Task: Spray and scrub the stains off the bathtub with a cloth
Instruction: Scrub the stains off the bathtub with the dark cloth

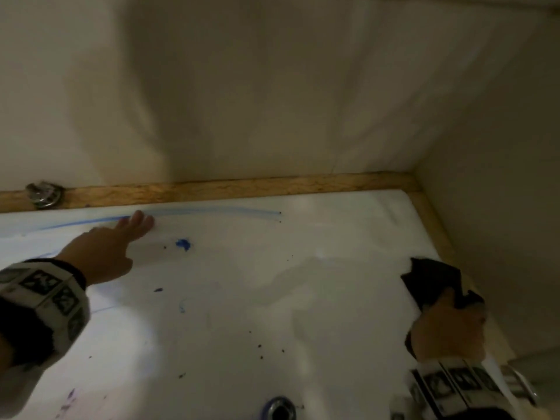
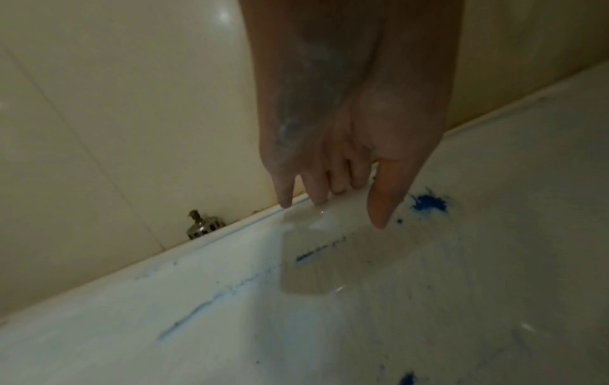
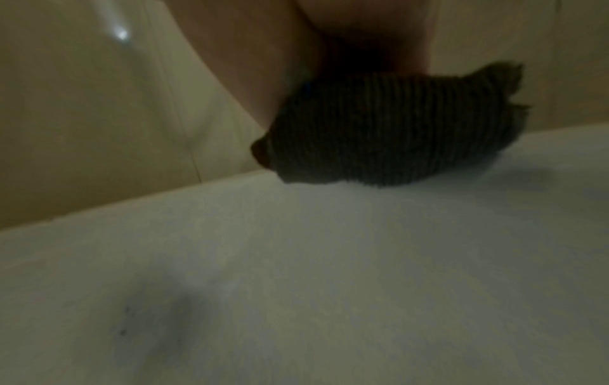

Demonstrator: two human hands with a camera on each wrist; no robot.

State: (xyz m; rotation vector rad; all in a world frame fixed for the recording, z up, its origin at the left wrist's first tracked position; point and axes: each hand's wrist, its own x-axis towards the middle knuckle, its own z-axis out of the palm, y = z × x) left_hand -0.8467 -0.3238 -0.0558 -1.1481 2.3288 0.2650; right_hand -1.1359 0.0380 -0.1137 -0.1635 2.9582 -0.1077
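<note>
The white bathtub point(image 1: 333, 237) fills the lower half of the head view. A blue blot point(image 1: 183, 244) point(image 2: 430, 204), a long blue streak point(image 1: 212, 211) along the far rim and dark specks mark it. My left hand point(image 1: 115, 241) point(image 2: 333, 187) reaches to the far rim with straight fingers, its fingertips point(image 2: 286, 203) touching the tub beside the streak. At the right end my right hand point(image 1: 448, 325) grips a dark ribbed cloth point(image 1: 431, 277) point(image 3: 389, 130) that lies against the tub surface. No spray bottle is in view.
Cream tiled walls point(image 1: 272, 86) close in behind and to the right, with a wooden strip point(image 1: 242, 187) along the tub's rim. A chrome fitting point(image 1: 44, 194) point(image 2: 202, 225) sits at the far left rim. The chrome drain point(image 1: 281, 409) lies at the bottom.
</note>
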